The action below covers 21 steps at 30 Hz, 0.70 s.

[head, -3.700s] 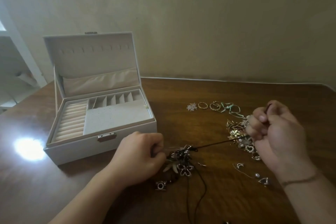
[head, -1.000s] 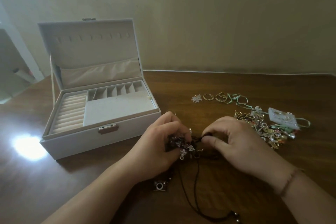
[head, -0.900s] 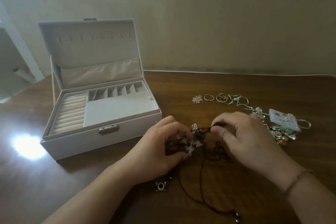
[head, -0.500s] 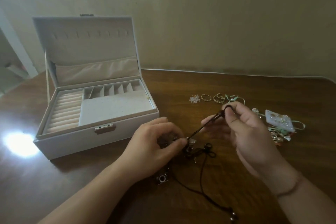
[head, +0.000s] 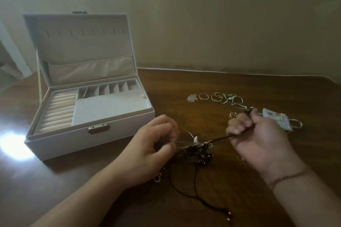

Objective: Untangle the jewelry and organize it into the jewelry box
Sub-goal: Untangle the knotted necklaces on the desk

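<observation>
A knot of dark cord and small charms, the tangled jewelry (head: 195, 152), lies on the brown table between my hands. My left hand (head: 149, 150) pinches its left side. My right hand (head: 258, 140) grips a dark cord (head: 219, 138) that runs taut from the knot up through its fist. More cord (head: 199, 191) trails toward me and ends in beads. The white jewelry box (head: 92, 132) stands open at the left, its ring rolls and compartments bare.
Beyond my right hand lie a clear flower charm (head: 192, 97), gold rings (head: 210, 96), a green ribbon (head: 234, 100) and a white earring card (head: 275, 120). A small round charm (head: 158, 178) sits by my left wrist. A wall closes the table's far edge.
My right hand has pulled the dark cord out of the knot, rightward and away, so it is now taut. My left hand stays on the tangle.
</observation>
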Each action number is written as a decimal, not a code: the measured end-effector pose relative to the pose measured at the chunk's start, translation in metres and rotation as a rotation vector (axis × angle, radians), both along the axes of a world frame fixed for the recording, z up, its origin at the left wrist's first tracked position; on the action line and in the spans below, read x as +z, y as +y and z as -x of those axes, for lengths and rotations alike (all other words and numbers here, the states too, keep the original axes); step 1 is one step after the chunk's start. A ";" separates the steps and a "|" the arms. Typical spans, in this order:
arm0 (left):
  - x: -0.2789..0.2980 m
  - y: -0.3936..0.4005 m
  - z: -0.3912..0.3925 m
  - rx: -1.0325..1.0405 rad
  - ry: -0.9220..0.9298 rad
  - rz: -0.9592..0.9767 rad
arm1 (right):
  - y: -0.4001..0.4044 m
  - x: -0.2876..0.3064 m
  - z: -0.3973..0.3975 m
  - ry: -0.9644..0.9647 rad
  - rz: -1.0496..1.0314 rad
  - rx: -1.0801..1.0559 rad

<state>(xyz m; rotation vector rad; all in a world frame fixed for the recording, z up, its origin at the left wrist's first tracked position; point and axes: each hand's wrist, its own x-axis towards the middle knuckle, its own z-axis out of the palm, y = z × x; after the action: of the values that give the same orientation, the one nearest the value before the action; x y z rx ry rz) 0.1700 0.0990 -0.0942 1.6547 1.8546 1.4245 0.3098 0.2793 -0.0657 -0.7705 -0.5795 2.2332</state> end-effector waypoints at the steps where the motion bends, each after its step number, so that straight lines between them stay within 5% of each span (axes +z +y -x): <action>1: 0.000 0.000 0.000 0.011 -0.016 -0.015 | 0.006 0.003 -0.003 -0.001 0.009 -0.043; 6: 0.000 -0.001 0.001 0.044 -0.030 -0.084 | 0.026 0.006 -0.015 0.073 0.002 -0.174; 10: -0.003 -0.002 0.000 0.060 -0.029 -0.149 | 0.019 0.004 -0.013 0.009 -0.131 0.018; 15: -0.001 -0.005 -0.001 0.118 0.091 -0.102 | -0.004 0.007 -0.012 -0.280 -0.555 0.433; 21: 0.017 -0.004 -0.003 0.127 0.294 0.113 | -0.011 0.010 -0.017 -1.078 -1.584 0.550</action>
<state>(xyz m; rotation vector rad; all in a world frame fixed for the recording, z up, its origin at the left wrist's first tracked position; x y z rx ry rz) 0.1730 0.0950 -0.0770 1.7968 2.1894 1.1447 0.3267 0.2686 -0.0555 -0.8017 -2.7488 0.7874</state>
